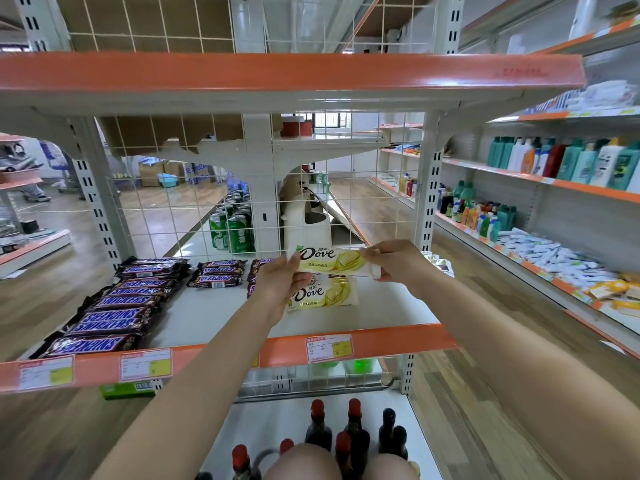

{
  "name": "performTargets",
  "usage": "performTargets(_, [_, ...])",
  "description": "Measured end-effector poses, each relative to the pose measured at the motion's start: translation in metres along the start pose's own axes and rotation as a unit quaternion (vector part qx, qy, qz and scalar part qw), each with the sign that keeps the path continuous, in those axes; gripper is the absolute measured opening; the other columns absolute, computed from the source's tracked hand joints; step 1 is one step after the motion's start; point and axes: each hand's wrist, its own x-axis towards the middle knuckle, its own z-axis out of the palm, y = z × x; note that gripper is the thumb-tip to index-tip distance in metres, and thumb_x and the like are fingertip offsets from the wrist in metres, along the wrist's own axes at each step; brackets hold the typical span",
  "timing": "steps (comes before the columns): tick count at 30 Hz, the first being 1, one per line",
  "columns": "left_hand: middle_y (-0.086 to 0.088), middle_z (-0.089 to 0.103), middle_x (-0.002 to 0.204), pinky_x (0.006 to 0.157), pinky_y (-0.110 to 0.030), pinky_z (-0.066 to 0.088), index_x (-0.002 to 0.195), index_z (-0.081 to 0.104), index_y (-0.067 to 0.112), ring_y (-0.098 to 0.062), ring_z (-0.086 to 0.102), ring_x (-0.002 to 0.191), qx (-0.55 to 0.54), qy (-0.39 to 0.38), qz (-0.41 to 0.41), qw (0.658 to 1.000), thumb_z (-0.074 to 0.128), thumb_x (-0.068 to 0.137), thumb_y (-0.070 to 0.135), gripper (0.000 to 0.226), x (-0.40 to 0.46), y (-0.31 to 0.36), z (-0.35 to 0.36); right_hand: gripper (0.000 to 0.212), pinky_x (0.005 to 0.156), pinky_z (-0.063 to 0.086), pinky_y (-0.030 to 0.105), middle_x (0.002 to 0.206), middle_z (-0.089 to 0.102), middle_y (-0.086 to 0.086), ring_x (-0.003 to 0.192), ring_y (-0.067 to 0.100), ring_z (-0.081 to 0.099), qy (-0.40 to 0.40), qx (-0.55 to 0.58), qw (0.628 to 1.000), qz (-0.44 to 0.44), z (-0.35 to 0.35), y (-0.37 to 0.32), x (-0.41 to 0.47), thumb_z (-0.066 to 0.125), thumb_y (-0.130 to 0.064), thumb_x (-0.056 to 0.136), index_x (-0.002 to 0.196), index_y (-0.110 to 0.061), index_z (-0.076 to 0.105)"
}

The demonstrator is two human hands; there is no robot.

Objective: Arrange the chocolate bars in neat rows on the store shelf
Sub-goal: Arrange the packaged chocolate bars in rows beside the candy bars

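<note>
Two hands up over the store shelf [214, 317]. Left hand [277, 285] pinching the left end of a pale yellow Dove bar [330, 263]. Right hand [394, 261] pinching the right end of the same bar. Bar held flat and level in the air, above the shelf, not set down yet.

Right below it, a second Dove bar [325, 294] lying on the shelf, label facing up, partly hidden by the left hand. Looks like the start of a Dove row, only one bar down so far.

On the left part of the shelf, a long row of Snickers bars [114, 313], one after another from the front edge to the back. Pretty neat already. Next to it, a short stack of Snickers [218, 273] near the back. A third small pile of Snickers [256, 271] mostly hidden behind the left hand, so hard to tell how tidy.

Lots of bare white shelf between the Snickers and the front edge, and more on the right side.

Best guess: about the middle of the job. Snickers mostly done. Dove row just begun. Still to do: put down the held bar in line with the one below. Cannot tell how many bars are left to place.

Green cans [232, 226] behind the wire back, on another shelf. Dark bottles with red caps [353, 427] on the shelf below.
</note>
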Motion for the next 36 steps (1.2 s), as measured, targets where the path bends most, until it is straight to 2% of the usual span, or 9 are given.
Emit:
performTargets(2, [-0.008, 0.063, 0.079, 0.073, -0.021, 0.056, 0.098, 0.057, 0.005, -0.011, 0.063, 0.068, 0.024, -0.018, 0.006, 1.0, 0.051, 0.096, 0.019, 0.015, -0.001, -0.002, -0.005, 0.024, 0.065, 0.049, 0.02, 0.07, 0.051, 0.0, 0.071, 0.014, 0.049, 0.004, 0.007, 1.0, -0.012, 0.002, 0.001, 0.002, 0.063, -0.018, 0.089, 0.106, -0.002, 0.066])
performTargets(5, [-0.011, 0.067, 0.09, 0.08, -0.024, 0.055, 0.09, 0.061, 0.006, -0.017, 0.065, 0.081, 0.064, -0.034, 0.013, 0.997, 0.051, 0.096, 0.021, 0.018, -0.004, -0.003, -0.013, 0.018, 0.071, 0.048, 0.025, 0.077, 0.054, -0.003, 0.082, 0.016, 0.051, 0.007, -0.002, 1.0, -0.031, 0.002, 0.0, 0.004, 0.061, -0.017, 0.09, 0.104, -0.006, 0.066])
performTargets(8, [-0.021, 0.066, 0.105, 0.09, -0.031, 0.053, 0.098, 0.065, 0.002, -0.026, 0.064, 0.095, 0.087, -0.021, 0.012, 0.996, 0.057, 0.092, 0.023, 0.023, -0.002, -0.003, -0.024, 0.021, 0.065, 0.046, 0.021, 0.077, 0.053, -0.004, 0.079, 0.014, 0.05, 0.014, -0.011, 0.999, -0.043, 0.003, 0.0, 0.005, 0.06, -0.016, 0.091, 0.107, -0.003, 0.065])
performTargets(11, [-0.02, 0.066, 0.098, 0.079, -0.022, 0.056, 0.096, 0.064, 0.003, -0.02, 0.065, 0.085, 0.102, -0.022, 0.006, 0.995, 0.06, 0.09, 0.023, 0.021, -0.002, -0.005, -0.032, 0.021, 0.071, 0.045, 0.025, 0.076, 0.053, -0.006, 0.072, 0.007, 0.049, 0.015, -0.013, 0.998, -0.053, 0.007, 0.002, 0.007, 0.06, -0.018, 0.091, 0.107, -0.004, 0.065])
performTargets(17, [-0.007, 0.068, 0.073, 0.07, -0.017, 0.057, 0.067, 0.056, 0.004, -0.011, 0.067, 0.068, 0.116, -0.025, 0.02, 0.993, 0.063, 0.087, 0.013, 0.023, -0.007, -0.007, -0.036, 0.02, 0.066, 0.041, 0.021, 0.072, 0.05, -0.008, 0.069, 0.005, 0.047, 0.014, -0.013, 0.997, -0.069, 0.016, 0.004, 0.008, 0.061, -0.019, 0.091, 0.105, -0.005, 0.066])
performTargets(21, [-0.008, 0.067, 0.073, 0.068, -0.017, 0.057, 0.067, 0.058, 0.004, -0.007, 0.066, 0.06, 0.126, -0.018, 0.027, 0.992, 0.062, 0.087, 0.012, 0.022, -0.008, -0.005, -0.038, 0.013, 0.078, 0.043, 0.027, 0.077, 0.053, -0.009, 0.076, 0.009, 0.049, 0.011, -0.015, 0.997, -0.069, 0.02, 0.006, 0.009, 0.062, -0.021, 0.09, 0.099, -0.013, 0.066])
performTargets(29, [-0.001, 0.068, 0.061, 0.067, -0.018, 0.057, 0.068, 0.06, 0.005, -0.008, 0.065, 0.058, 0.143, -0.005, 0.02, 0.99, 0.063, 0.087, 0.011, 0.021, -0.003, -0.011, -0.042, 0.007, 0.062, 0.053, 0.019, 0.074, 0.056, -0.001, 0.066, 0.008, 0.054, -0.045, 0.035, 0.998, 0.023, 0.021, 0.014, 0.014, 0.069, -0.012, 0.084, 0.085, -0.01, 0.063])
performTargets(34, [-0.01, 0.065, 0.067, 0.056, -0.015, 0.055, 0.068, 0.056, 0.001, -0.003, 0.064, 0.05, 0.208, -0.012, 0.019, 0.978, 0.064, 0.087, 0.011, 0.023, 0.003, -0.018, -0.046, 0.018, 0.063, 0.05, 0.019, 0.076, 0.058, -0.002, 0.069, 0.006, 0.055, -0.045, 0.021, 0.998, 0.031, 0.026, 0.03, 0.017, 0.069, -0.004, 0.082, 0.098, -0.007, 0.062])
performTargets(36, [-0.005, 0.065, 0.059, 0.054, -0.015, 0.054, 0.061, 0.052, 0.004, -0.004, 0.062, 0.047, 0.273, -0.006, 0.024, 0.962, 0.066, 0.085, 0.011, 0.03, 0.007, -0.022, -0.047, 0.018, 0.064, 0.048, 0.019, 0.074, 0.057, -0.002, 0.068, 0.007, 0.053, -0.037, 0.011, 0.999, 0.03, 0.03, 0.038, 0.021, 0.069, -0.002, 0.081, 0.097, -0.006, 0.062])
